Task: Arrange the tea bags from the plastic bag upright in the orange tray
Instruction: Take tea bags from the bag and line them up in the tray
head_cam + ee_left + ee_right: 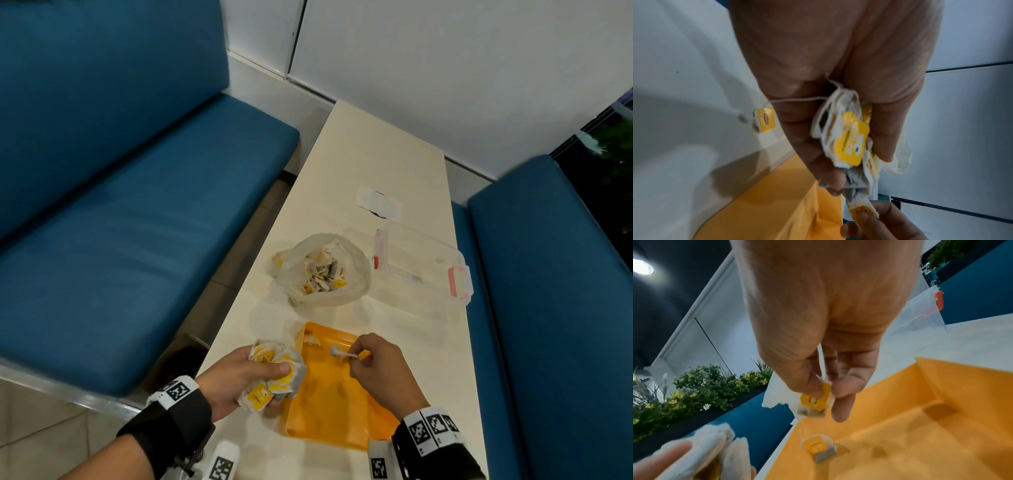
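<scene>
My left hand (pixel 239 373) grips a bunch of tea bags (pixel 274 373) with yellow tags (pixel 851 144) just left of the orange tray (pixel 329 425). One yellow tag (pixel 765 120) dangles from the bunch on its string. Above the tray's far end, my right hand (pixel 376 363) pinches a single tea bag (pixel 339 353) between thumb and fingers (pixel 813 400). Another tea bag (pixel 818 447) stands against the tray's far left wall (pixel 310 339). The plastic bag (pixel 322 270) lies open beyond the tray with several tea bags inside.
A clear lidded container (pixel 424 263) with pink clasps sits at the table's right edge, and a white wrapper (pixel 376 204) lies farther back. Blue benches (pixel 137 212) flank the narrow white table (pixel 376 154). A white bottle (pixel 222 459) stands near my left wrist.
</scene>
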